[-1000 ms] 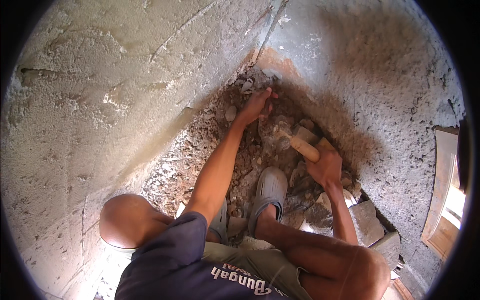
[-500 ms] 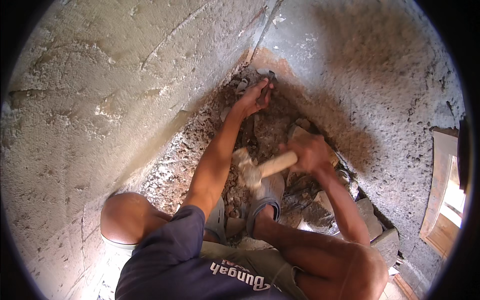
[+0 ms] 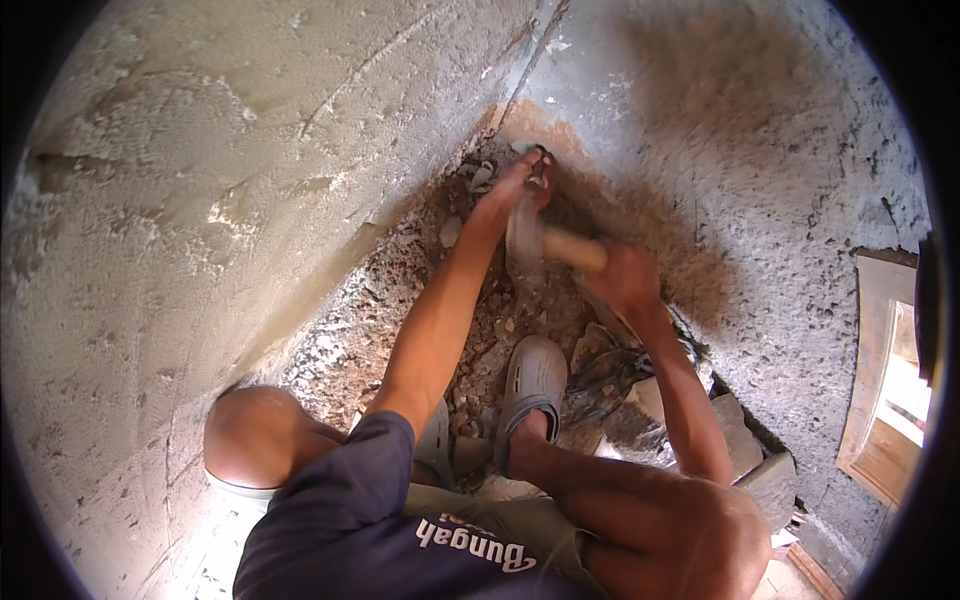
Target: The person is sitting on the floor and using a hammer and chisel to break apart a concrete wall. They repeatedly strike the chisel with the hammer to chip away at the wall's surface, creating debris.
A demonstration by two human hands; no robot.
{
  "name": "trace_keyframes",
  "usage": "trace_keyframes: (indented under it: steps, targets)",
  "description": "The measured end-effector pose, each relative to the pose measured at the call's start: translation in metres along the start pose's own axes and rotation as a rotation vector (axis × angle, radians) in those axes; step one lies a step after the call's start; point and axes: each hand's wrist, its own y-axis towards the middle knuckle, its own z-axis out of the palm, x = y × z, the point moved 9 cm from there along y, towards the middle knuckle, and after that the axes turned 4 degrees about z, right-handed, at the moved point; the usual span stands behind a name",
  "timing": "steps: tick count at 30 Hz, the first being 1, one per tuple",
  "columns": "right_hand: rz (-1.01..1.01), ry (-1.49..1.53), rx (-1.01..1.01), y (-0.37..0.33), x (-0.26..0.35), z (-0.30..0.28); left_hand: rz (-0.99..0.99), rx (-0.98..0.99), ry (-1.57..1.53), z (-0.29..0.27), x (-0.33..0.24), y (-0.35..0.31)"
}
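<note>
In the corner where two walls meet, my left hand (image 3: 517,182) is closed around a dark metal chisel (image 3: 541,163). Its far end reaches the rubble at the foot of the wall, and the exact tip is hard to see. My right hand (image 3: 628,277) grips the wooden handle of a hammer (image 3: 574,249). Blurred by motion, the hammer's head is right by the near end of the chisel and my left fingers. Whether it touches the chisel I cannot tell.
Rough plastered walls rise on the left (image 3: 190,200) and right (image 3: 790,190). Broken rubble (image 3: 340,325) covers the corner floor. Grey concrete chunks (image 3: 735,440) lie along the right wall. My grey clog (image 3: 537,375) stands amid the debris. A wooden frame (image 3: 868,370) is at far right.
The hammer has swung up and forward from above my foot to the chisel, my right hand moving with it. My left hand keeps its hold on the chisel in nearly the same place.
</note>
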Motion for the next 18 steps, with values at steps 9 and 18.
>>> trace_keyframes:
  steps: [9, 18]
  targets:
    - [-0.490, 0.367, -0.160, -0.032, 0.019, -0.002, -0.126, 0.085, -0.170, -0.003, 0.011, 0.008]
    - [-0.250, 0.206, -0.231, -0.013, -0.004, -0.013, -0.038, 0.022, -0.156, -0.006, 0.013, 0.016]
